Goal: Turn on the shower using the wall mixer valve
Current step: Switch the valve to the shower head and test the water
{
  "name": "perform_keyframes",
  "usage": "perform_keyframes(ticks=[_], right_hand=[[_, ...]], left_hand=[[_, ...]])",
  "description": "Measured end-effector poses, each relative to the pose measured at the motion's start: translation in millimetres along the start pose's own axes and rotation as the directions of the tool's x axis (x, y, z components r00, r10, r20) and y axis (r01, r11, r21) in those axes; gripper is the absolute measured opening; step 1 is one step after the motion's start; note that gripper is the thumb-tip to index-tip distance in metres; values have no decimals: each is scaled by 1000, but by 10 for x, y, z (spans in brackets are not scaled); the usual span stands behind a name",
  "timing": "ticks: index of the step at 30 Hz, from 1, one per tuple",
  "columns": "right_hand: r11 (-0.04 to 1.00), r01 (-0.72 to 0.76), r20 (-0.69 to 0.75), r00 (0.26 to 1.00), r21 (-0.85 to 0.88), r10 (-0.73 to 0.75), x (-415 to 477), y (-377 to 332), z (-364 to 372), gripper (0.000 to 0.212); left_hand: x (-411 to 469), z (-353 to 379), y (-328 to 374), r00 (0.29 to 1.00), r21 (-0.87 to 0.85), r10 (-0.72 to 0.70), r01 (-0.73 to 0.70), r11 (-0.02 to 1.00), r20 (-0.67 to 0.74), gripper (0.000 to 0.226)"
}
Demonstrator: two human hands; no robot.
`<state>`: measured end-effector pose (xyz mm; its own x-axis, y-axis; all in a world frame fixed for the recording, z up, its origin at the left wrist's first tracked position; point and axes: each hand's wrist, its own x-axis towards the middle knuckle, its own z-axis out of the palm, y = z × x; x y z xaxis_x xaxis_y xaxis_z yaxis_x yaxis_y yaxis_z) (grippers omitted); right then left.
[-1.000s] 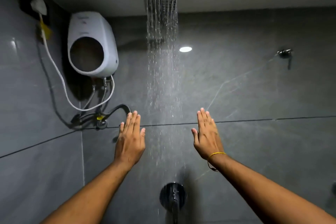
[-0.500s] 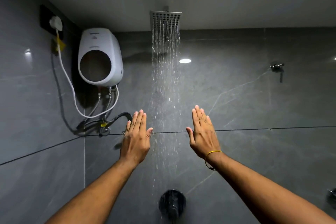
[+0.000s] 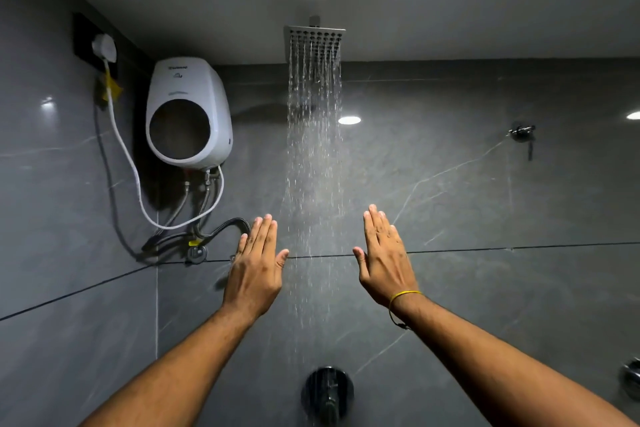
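Note:
A square metal shower head (image 3: 314, 40) hangs from the ceiling and water streams down from it. The dark round wall mixer valve (image 3: 327, 392) sits low on the grey tiled wall, straight below the stream. My left hand (image 3: 258, 267) is raised flat, fingers together, just left of the falling water. On the right of the stream is my right hand (image 3: 384, 256), with a yellow band at the wrist, held flat too. Both hands hold nothing and are well above the valve, apart from it.
A white water heater (image 3: 188, 114) is mounted in the left corner, with a white cable to a wall plug (image 3: 104, 47) and hoses to a fitting (image 3: 197, 253) below. A small metal tap (image 3: 521, 132) sticks out at the upper right. Another fitting (image 3: 632, 380) shows at the right edge.
The view has tilted upward, so the shower head, the heater and the valve sit lower in the frame. Both hands stay raised beside the stream. Water keeps flowing.

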<state>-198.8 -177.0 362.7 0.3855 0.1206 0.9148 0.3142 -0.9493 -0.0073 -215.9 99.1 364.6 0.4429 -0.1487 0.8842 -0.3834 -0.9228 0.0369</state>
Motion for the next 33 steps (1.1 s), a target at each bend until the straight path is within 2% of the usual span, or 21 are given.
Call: perform_keyframes(ticks=[33], right_hand=[[999,-46,16,999,-7,46,-15,-63,-175,72]], left_hand=[[32,-132,41,1000,3,3,-3,1000,-13,66]])
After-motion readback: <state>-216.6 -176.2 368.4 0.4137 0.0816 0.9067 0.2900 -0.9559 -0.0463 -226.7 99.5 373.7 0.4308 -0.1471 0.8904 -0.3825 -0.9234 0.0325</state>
